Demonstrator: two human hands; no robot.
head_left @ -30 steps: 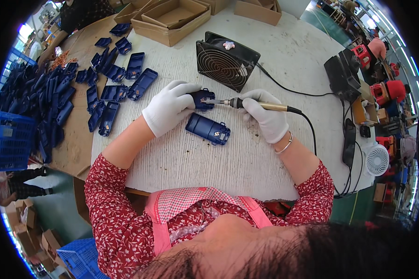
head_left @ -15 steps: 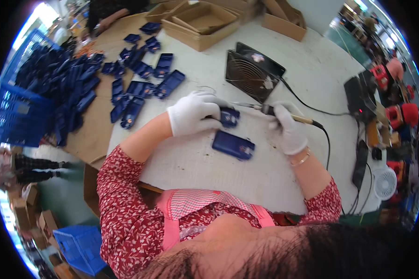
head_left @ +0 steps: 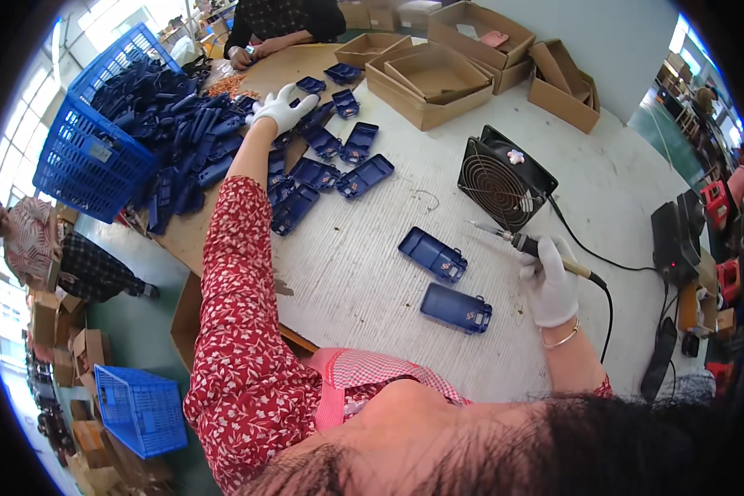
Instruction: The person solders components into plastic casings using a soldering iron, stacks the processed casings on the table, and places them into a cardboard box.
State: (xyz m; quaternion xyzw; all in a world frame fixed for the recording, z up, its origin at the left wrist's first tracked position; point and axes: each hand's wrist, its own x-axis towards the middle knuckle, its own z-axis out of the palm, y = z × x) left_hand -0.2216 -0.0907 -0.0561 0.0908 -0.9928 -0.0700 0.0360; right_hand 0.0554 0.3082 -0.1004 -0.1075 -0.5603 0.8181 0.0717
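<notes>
My left hand (head_left: 281, 107), fingers spread, reaches among blue shells (head_left: 322, 165) at upper left; my right hand (head_left: 550, 285) grips the soldering iron (head_left: 525, 242) beside the fan (head_left: 504, 178); open cardboard boxes (head_left: 430, 74) sit above.

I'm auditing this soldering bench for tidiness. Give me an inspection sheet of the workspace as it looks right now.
Surface: pale round table, bare in front of the person.
Job's things: two blue plastic housings lie near the right hand; soldering iron held with its tip above the table.
Clutter: loose blue housings spread at the far left; open cardboard boxes at the far edge.
Hands: left hand, gloved, reaches into the housings pile; right hand, gloved, grips the iron.
Cables: black iron cord trails off the right edge.
Surroundings: black fan, blue crate, another person's hands at the far edge.
</notes>
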